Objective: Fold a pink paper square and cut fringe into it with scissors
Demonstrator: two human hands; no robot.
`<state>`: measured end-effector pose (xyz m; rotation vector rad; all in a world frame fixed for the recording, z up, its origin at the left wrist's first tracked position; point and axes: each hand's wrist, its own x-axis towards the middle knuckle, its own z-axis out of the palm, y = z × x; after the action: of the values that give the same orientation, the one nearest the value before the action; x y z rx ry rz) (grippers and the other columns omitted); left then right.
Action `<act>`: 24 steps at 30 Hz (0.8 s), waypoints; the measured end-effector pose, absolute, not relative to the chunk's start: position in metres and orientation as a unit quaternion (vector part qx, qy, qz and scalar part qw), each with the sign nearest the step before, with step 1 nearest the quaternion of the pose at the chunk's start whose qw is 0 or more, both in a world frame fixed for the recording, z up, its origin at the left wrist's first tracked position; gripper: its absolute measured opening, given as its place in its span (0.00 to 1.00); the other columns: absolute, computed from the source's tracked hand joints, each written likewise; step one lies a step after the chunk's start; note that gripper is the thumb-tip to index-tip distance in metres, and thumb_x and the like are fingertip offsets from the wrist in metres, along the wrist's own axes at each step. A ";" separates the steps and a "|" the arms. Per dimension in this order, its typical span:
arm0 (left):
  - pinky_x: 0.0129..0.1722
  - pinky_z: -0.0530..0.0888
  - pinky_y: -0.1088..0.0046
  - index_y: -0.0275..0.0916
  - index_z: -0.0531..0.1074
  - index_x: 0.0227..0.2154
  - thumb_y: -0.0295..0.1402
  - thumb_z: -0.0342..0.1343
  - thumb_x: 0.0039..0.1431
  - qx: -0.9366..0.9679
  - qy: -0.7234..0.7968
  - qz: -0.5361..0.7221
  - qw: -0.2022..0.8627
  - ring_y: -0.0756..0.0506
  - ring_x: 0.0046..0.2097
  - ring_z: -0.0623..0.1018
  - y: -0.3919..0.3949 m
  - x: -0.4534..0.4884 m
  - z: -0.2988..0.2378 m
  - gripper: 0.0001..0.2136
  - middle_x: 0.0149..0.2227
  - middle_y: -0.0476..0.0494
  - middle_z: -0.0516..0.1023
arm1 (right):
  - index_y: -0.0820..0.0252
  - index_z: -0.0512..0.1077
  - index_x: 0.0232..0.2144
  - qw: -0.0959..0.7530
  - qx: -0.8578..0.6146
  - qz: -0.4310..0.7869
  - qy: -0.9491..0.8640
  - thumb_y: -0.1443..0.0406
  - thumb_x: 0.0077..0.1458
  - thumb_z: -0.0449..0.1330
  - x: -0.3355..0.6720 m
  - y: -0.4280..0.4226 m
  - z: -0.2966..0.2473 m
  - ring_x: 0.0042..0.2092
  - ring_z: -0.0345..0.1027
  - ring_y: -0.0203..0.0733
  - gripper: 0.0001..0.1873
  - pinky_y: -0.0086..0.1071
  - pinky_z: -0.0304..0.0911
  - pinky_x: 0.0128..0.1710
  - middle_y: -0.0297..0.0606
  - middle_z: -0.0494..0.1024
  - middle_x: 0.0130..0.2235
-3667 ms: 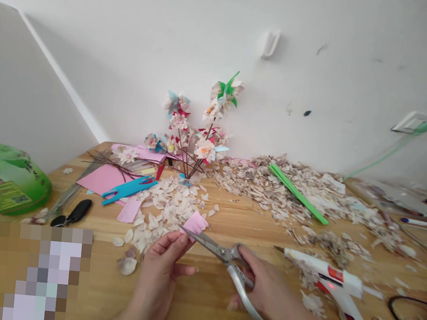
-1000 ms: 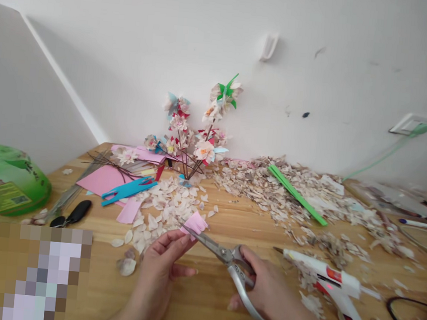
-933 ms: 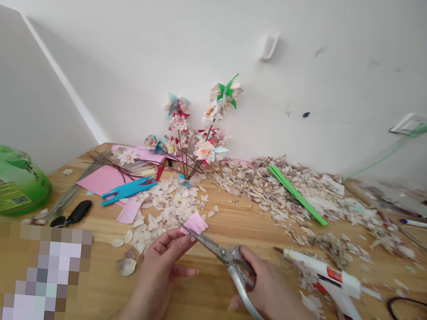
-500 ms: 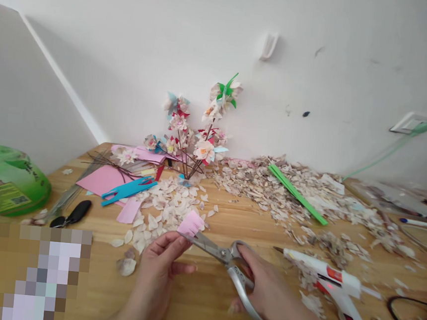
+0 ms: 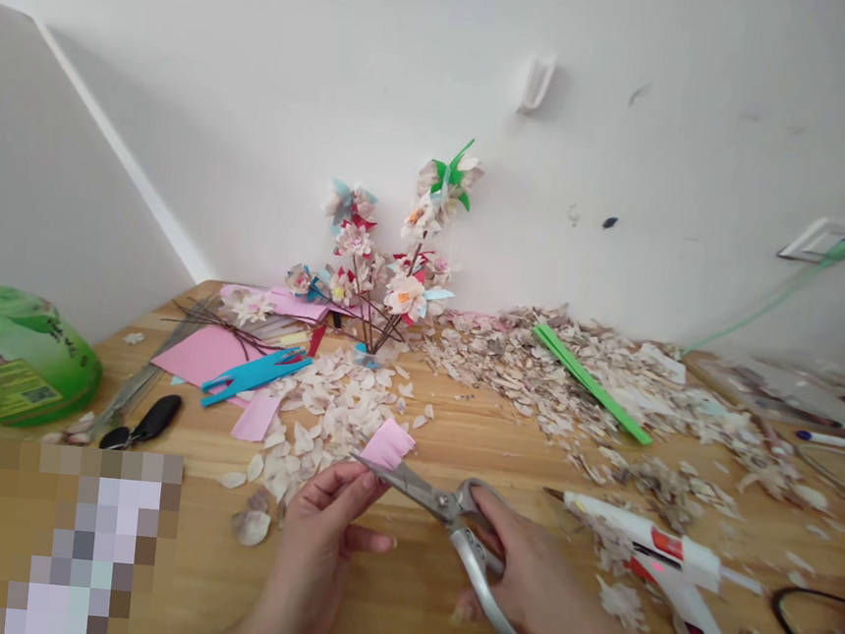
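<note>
My left hand [image 5: 321, 540] pinches a small pink paper piece [image 5: 388, 444] with a fringed upper edge, holding it just above the wooden table [image 5: 413, 592]. My right hand [image 5: 524, 583] grips the silver handles of metal scissors [image 5: 443, 504]. The scissor blades point left and their tips meet the lower edge of the pink paper. Both hands are close together at the near middle of the table.
A white hot glue gun [image 5: 656, 564] lies right of my right hand. Pale petal scraps [image 5: 536, 376] cover the table's middle and right. A paper flower bouquet [image 5: 390, 265] stands by the wall. Pink sheets [image 5: 204, 352], a blue cut-out [image 5: 255, 376], green strips [image 5: 590, 383], a green bottle [image 5: 12, 355] lie around.
The scissor blades have worked along the pink paper's edge, and the paper has shifted slightly in my left fingers. Both hands stay in the same spot.
</note>
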<state>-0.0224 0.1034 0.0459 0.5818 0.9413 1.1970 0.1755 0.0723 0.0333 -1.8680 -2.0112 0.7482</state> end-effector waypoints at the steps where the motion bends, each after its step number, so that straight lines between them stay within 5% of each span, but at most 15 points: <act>1: 0.17 0.73 0.81 0.35 0.72 0.24 0.32 0.63 0.40 0.259 0.422 0.534 0.686 0.46 0.36 0.75 0.104 -0.022 0.046 0.08 0.28 0.47 0.74 | 0.54 0.61 0.36 0.148 -0.650 0.262 -0.698 0.54 0.31 0.67 0.175 0.072 0.033 0.36 0.66 0.45 0.29 0.28 0.56 0.31 0.34 0.73 0.37; 13: 0.17 0.73 0.80 0.35 0.73 0.24 0.32 0.64 0.40 0.254 0.424 0.533 0.687 0.42 0.41 0.75 0.105 -0.023 0.046 0.08 0.30 0.46 0.76 | 0.54 0.58 0.28 0.117 -0.671 0.233 -0.695 0.52 0.31 0.65 0.173 0.073 0.037 0.25 0.56 0.37 0.25 0.26 0.46 0.22 0.27 0.66 0.23; 24: 0.17 0.74 0.79 0.35 0.74 0.24 0.32 0.64 0.39 0.251 0.421 0.535 0.688 0.42 0.41 0.76 0.105 -0.024 0.048 0.08 0.29 0.46 0.77 | 0.54 0.61 0.32 0.127 -0.668 0.234 -0.695 0.54 0.34 0.64 0.173 0.073 0.041 0.29 0.64 0.41 0.23 0.27 0.52 0.26 0.31 0.73 0.29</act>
<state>-0.0237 0.1046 0.0482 0.5608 0.9433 1.1973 0.1733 0.0727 0.0409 -1.9426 -2.0237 0.6801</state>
